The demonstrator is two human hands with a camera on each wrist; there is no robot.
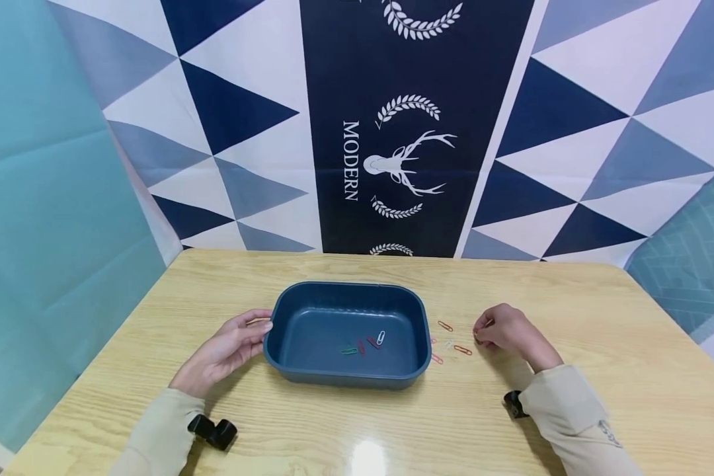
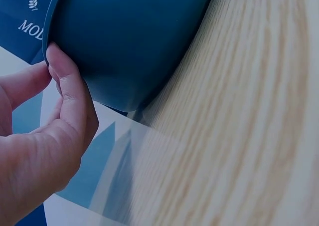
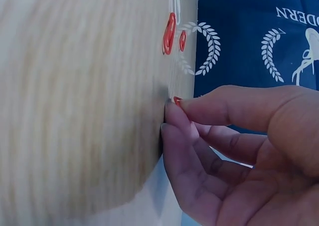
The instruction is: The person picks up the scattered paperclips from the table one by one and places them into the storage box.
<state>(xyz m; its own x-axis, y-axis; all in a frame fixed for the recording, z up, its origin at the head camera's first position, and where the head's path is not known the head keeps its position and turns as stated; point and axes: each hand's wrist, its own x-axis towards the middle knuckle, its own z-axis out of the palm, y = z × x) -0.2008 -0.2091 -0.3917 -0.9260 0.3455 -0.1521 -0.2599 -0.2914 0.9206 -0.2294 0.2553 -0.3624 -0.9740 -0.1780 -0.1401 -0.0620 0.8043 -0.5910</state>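
A dark blue plastic tub [image 1: 357, 381] stands in the middle of the table. On its floor lie a green paper clip [image 1: 349, 351], a white paper clip [image 1: 381, 338] and two dark red ones [image 1: 373, 342]. My left hand [image 1: 229, 347] pinches the tub's left rim between thumb and fingers. To the tub's right, my right hand [image 1: 508, 330] is down at the tabletop. Its thumb and index finger pinch a red paper clip [image 3: 177, 101], mostly hidden by the fingertips.
Between tub and right hand lie several loose paper clips: orange-red [image 1: 463, 350], another red [image 1: 445, 326], pink [image 1: 437, 358] and white [image 1: 449, 344]. The wooden table [image 1: 309, 430] ends at a patterned cloth backdrop [image 1: 250, 132]. Teal cloth [image 1: 53, 198] hangs at the left.
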